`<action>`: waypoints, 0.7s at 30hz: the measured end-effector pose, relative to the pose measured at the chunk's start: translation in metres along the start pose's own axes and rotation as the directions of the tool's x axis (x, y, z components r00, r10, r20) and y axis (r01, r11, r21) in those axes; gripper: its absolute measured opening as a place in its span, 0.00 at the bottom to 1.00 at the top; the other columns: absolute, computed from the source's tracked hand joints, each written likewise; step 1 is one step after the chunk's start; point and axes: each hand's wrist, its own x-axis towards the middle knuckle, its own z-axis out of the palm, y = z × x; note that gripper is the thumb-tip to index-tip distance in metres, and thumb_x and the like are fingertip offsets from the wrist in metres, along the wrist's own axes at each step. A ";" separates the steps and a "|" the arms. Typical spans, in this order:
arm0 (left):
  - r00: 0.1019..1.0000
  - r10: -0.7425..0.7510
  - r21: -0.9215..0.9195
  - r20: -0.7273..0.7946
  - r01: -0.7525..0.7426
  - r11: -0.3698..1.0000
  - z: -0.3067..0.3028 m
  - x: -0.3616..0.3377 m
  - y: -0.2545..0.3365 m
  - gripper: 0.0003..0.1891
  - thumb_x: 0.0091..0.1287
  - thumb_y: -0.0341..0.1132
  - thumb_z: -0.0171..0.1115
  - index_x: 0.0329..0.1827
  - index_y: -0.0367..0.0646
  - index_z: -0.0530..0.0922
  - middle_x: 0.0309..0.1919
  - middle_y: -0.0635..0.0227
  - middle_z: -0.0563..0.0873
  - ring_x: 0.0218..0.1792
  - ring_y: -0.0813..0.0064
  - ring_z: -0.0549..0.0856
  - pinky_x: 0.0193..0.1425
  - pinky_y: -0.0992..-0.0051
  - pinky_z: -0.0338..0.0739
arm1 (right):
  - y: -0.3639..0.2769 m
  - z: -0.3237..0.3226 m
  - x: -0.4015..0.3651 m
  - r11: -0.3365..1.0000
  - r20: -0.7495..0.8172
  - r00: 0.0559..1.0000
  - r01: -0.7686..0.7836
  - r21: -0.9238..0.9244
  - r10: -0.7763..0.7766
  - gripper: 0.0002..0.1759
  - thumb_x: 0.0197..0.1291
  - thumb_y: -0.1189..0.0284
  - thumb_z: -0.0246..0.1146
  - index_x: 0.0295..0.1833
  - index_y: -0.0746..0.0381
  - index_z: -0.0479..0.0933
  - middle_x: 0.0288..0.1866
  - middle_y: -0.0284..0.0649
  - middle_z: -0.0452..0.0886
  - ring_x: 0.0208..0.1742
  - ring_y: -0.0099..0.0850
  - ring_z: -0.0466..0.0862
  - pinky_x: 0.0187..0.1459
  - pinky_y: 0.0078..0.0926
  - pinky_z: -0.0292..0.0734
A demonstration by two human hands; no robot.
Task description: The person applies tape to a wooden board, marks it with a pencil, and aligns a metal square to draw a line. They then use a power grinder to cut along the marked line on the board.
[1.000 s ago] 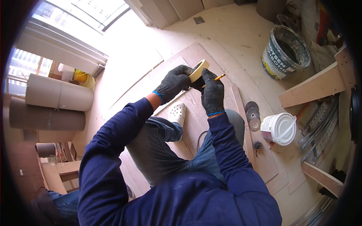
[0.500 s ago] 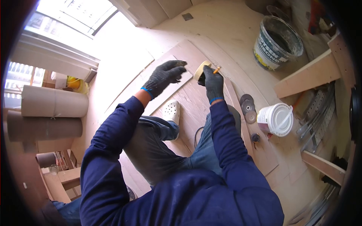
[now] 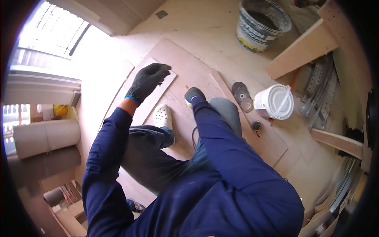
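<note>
My left hand (image 3: 149,80), in a dark glove with a blue cuff, is over a pale board strip (image 3: 160,89). Its fingers are bent together, and anything between them is too small to make out. My right hand (image 3: 195,94), gloved as well, is closed near my right knee. The edge of a yellowish tape roll (image 3: 188,103) shows below it, mostly hidden by the hand. An orange pencil (image 3: 186,87) sticks out past its fingers. Beneath both hands lies a large pinkish board (image 3: 177,55).
Several round discs (image 3: 241,96) and a small black object (image 3: 256,125) lie right of my knee, beside a lidded white bucket (image 3: 274,102). A larger dirty bucket (image 3: 258,29) stands farther off. Metal profiles (image 3: 321,91) are at the right, rolls (image 3: 47,138) at the left.
My right hand has moved down towards my knee and turned, so the tape roll is now mostly hidden. The fingers of my left hand are closer together. The camera view has shifted.
</note>
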 end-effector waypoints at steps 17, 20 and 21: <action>0.988 -0.138 0.157 0.063 0.126 0.980 -0.016 -0.015 -0.017 0.25 0.65 0.44 0.71 0.61 0.40 0.81 0.46 0.63 0.88 0.45 0.70 0.85 0.52 0.72 0.81 | -0.056 -0.123 -0.086 0.287 -0.483 0.182 0.945 -0.154 -0.857 0.26 0.55 0.82 0.71 0.61 0.65 0.79 0.57 0.48 0.85 0.57 0.43 0.86 0.60 0.36 0.82; 0.978 -0.210 -0.126 0.020 0.211 0.969 -0.018 -0.015 -0.013 0.21 0.72 0.47 0.64 0.60 0.41 0.81 0.42 0.66 0.86 0.40 0.75 0.84 0.48 0.75 0.82 | -0.071 -0.143 -0.117 0.313 -0.046 0.736 0.343 0.885 -0.676 0.13 0.73 0.70 0.61 0.53 0.66 0.84 0.39 0.36 0.88 0.41 0.24 0.86 0.45 0.23 0.82; 0.976 -0.218 -0.152 0.016 0.218 0.964 -0.019 -0.015 -0.014 0.22 0.74 0.49 0.60 0.59 0.41 0.81 0.42 0.67 0.86 0.40 0.76 0.84 0.47 0.76 0.81 | -0.073 -0.139 -0.117 0.309 -0.048 0.734 0.344 0.887 -0.677 0.13 0.73 0.70 0.61 0.53 0.66 0.84 0.39 0.36 0.88 0.41 0.24 0.86 0.45 0.23 0.82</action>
